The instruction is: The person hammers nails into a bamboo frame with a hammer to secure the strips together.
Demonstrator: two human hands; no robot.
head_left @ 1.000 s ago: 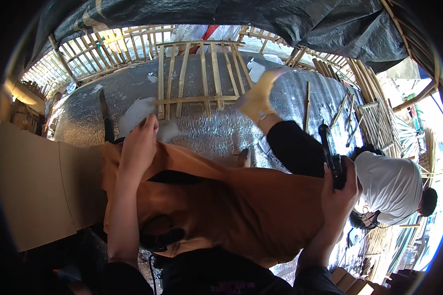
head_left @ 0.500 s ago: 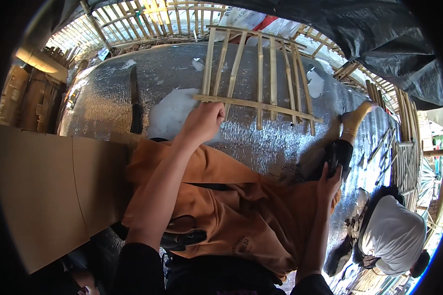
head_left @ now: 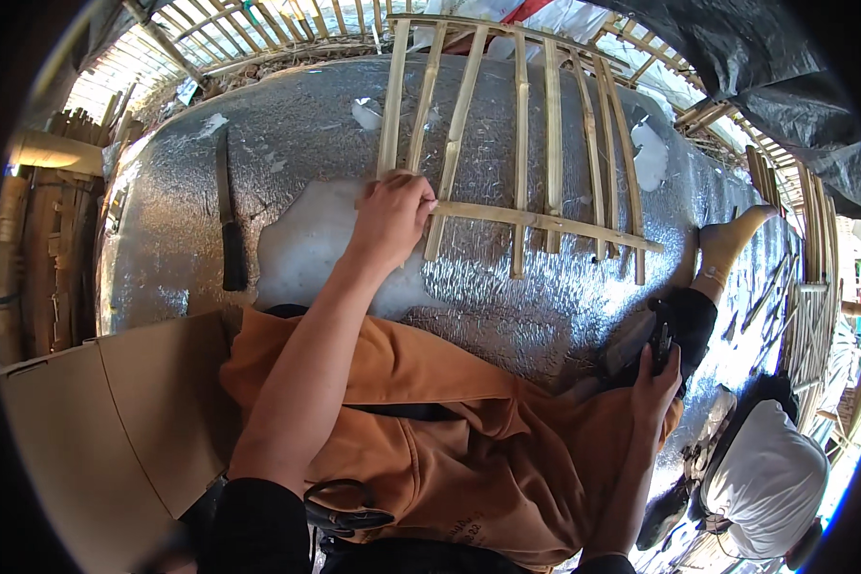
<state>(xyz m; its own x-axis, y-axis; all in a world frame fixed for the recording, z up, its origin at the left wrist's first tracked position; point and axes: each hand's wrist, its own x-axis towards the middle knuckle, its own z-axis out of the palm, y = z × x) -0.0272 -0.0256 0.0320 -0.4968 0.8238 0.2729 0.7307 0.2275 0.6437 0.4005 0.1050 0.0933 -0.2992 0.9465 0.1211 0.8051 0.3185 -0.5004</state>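
Observation:
My left hand (head_left: 392,215) is closed around the left end of the near crosspiece of a bamboo lattice (head_left: 552,143). The lattice has several upright strips joined by a near and a far crosspiece, and it lies over a silver foil mat (head_left: 325,120). Over by my bent leg, my right hand (head_left: 656,383) grips a small black hand tool (head_left: 661,337); its exact kind is partly hidden by the fingers. An orange-brown cloth (head_left: 450,459) covers my lap.
A black-handled knife (head_left: 230,210) lies left on the mat. Brown cardboard (head_left: 115,411) stands near left. My bare foot (head_left: 737,234) rests at right, near a white rounded cloth shape (head_left: 765,469). A bamboo fence (head_left: 287,24) and black plastic sheeting (head_left: 737,38) border the far side.
My left hand has shifted onto the left end of the near crosspiece, covering it. My right hand still holds the black tool. The whole view has shifted slightly.

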